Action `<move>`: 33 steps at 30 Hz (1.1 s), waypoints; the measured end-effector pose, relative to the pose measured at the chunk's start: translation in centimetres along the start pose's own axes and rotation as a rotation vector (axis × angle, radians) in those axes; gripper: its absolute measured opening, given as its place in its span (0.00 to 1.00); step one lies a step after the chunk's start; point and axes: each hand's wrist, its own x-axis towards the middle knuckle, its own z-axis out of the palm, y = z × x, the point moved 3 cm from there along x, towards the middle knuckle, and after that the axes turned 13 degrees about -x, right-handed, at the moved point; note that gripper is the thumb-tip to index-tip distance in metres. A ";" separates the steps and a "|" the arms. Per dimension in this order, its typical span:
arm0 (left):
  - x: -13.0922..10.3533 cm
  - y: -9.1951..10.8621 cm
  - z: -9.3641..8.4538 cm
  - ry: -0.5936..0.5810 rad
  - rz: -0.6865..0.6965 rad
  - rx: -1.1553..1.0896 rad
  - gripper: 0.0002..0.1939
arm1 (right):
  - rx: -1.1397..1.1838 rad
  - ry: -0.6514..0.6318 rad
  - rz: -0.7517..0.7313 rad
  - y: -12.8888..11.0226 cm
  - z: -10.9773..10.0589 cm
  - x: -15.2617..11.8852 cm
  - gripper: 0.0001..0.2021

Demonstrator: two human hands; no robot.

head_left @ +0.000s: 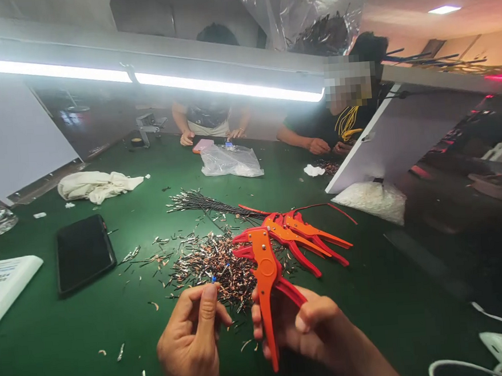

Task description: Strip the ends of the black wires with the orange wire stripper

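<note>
Phone [85, 254] left of scrap pile [222, 267] | spare strippers [299, 236] beside it

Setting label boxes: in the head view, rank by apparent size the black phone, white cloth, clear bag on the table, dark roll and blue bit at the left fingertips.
1. Black phone
2. White cloth and clear bag: too alike to rank
3. Dark roll
4. Blue bit

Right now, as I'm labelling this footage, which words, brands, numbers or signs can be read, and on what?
No text can be read with certainty.
White box at the left edge: blue print, too blurred and cut off to quote.
Orange-and-red tool in the right hand: round mark, no legible lettering.
Phone: dark screen, no text visible.
</note>
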 end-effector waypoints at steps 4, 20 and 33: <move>0.2 -0.4 -0.3 -0.019 0.004 -0.050 0.19 | 0.061 -0.037 0.014 2.0 0.1 -0.1 0.31; -0.8 0.4 0.3 0.021 -0.042 0.076 0.23 | 0.050 -0.007 -0.029 4.0 1.0 0.2 0.24; -1.2 0.3 0.7 -0.026 -0.154 0.150 0.29 | -0.147 0.096 -0.092 3.8 2.0 0.1 0.27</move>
